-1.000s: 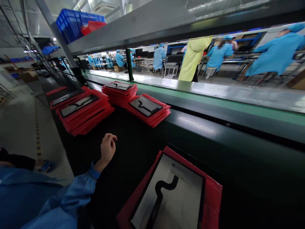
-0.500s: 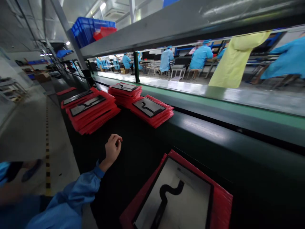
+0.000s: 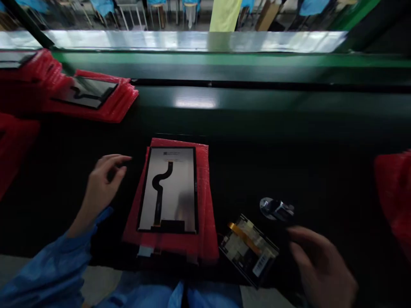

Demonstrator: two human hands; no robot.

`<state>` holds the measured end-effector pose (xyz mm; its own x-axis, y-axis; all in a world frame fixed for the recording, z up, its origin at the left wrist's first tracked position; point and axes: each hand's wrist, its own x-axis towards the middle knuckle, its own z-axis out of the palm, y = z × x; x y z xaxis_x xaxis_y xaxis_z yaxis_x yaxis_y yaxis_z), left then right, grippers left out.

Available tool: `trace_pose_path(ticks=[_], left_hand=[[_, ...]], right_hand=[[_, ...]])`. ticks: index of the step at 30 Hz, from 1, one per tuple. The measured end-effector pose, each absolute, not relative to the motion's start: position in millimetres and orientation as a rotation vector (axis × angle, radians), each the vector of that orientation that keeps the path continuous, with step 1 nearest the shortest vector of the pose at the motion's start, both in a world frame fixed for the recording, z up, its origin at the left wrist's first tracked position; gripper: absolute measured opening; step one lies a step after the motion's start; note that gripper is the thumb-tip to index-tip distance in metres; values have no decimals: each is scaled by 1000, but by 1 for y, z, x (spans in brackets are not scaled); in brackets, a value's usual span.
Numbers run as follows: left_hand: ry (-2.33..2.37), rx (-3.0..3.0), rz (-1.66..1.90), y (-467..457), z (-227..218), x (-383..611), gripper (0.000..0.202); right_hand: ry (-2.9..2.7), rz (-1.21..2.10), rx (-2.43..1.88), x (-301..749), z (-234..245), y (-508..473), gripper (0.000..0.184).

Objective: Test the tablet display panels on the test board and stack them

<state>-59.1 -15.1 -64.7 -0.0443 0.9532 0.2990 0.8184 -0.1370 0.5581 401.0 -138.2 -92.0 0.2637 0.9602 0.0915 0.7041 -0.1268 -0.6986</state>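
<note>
A display panel [image 3: 184, 188] with a curved black ribbon cable lies on red bubble-wrap bags [image 3: 207, 239] in front of me. Left of it my left hand [image 3: 104, 182] hovers with thumb and fingers apart, holding nothing and not touching the panel. Right of the bags lies a small opened electronic unit [image 3: 250, 250] with an orange flex strip and a white label. Just beyond it is a shiny object with a round clear end [image 3: 276, 208], its kind unclear. My right hand [image 3: 324, 265], blurred, is close by, thumb and forefinger apart with nothing visible between them.
Stacked red bags with another panel [image 3: 93, 92] stand at the far left, and more red bags [image 3: 393, 201] at the right edge. A green-edged rail [image 3: 205, 57] runs along the far side. Beyond it, people in blue [image 3: 102, 6] sit at work.
My view has swung right and down, so the stacks now sit at the far left. My left hand's loosely curled fingers have spread. My right hand, the electronic unit and the shiny object have come into view.
</note>
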Motion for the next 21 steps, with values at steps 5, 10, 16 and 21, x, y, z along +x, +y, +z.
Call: trace_pose_path(ticks=[5, 10, 16, 21], left_hand=[[1691, 2267, 373, 9, -54, 13, 33], [1709, 2051, 168, 10, -45, 17, 39], [1247, 1300, 572, -32, -18, 26, 16], [1157, 1269, 724, -53, -29, 32, 18]], right_hand=[[-1981, 882, -1624, 364, -96, -104, 44], [-2073, 911, -1601, 357, -94, -104, 44], [-1849, 1109, -1509, 364, -93, -126, 38], [-1497, 1335, -1200, 356, -78, -122, 18]])
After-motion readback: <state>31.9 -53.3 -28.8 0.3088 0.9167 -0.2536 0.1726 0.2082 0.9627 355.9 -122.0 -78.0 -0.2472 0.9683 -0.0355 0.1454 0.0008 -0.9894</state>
